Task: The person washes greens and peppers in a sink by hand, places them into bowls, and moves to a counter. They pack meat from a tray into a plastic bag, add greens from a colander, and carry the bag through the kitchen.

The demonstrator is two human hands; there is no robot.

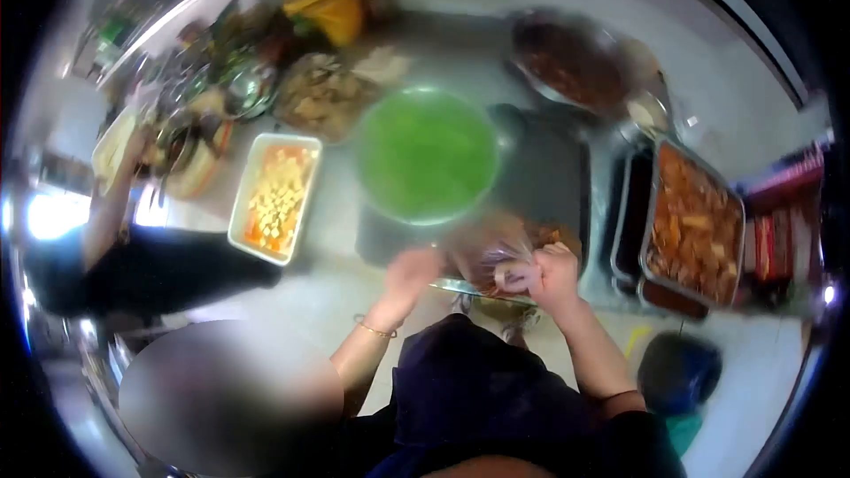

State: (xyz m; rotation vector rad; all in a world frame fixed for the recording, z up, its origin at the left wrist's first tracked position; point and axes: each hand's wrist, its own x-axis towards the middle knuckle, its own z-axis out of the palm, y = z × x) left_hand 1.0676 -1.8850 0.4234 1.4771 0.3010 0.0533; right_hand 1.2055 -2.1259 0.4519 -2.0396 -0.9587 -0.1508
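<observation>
At the counter's front edge, my right hand (556,273) is closed around the gathered top of a clear plastic bag (500,257) with brownish contents. My left hand (413,276) is beside the bag's left side, blurred by motion, so its fingers cannot be made out. Just beyond both hands stands a large round bowl of something bright green (428,156). This bowl rests partly on a dark grey tray (540,168). Some brown food shows behind my right hand.
To the left lies a white tray (276,199) of pale cubes in orange liquid. Bowls of brown food (324,97) and dark red food (567,60) stand farther back. A metal tray of brown pieces (695,228) is at right. Another person's arm (108,212) reaches in at left.
</observation>
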